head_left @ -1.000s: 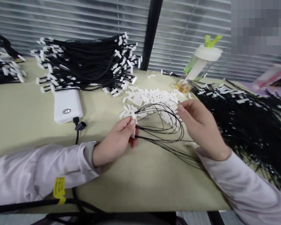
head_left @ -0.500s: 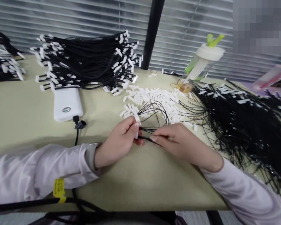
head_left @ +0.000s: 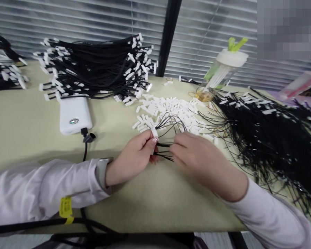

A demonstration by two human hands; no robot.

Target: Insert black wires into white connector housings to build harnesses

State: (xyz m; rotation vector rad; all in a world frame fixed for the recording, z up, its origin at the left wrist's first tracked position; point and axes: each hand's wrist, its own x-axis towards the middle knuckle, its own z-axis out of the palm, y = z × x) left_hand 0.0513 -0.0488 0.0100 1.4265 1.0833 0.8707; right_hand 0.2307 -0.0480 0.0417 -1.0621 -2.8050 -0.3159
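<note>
Between thumb and fingers, my left hand (head_left: 138, 154) pinches a white plastic connector housing (head_left: 154, 132). Several thin black wires (head_left: 166, 156) run out of its right side, and some loop up above my hands. My right hand (head_left: 200, 160) is at those wires, its fingers curled and slightly blurred; what lies between its fingertips is hidden. Just beyond my hands spreads a heap of loose white connector housings (head_left: 174, 108). At the right lies a large pile of black wires (head_left: 272, 148), some of their ends bare.
A bundle of black cables with white connectors (head_left: 93, 69) lies at the back left. In front of it is a white power bank (head_left: 75, 116) with a plugged-in cable. A clear bottle with a green spout (head_left: 219, 76) stands by the blinds (head_left: 197, 41). A thick black cable (head_left: 36, 224) crosses the table's front edge.
My right hand has turned over the wires, its back now more toward me, and its fingers have shifted slightly. My left hand and the connector housing have moved a little to the right.
</note>
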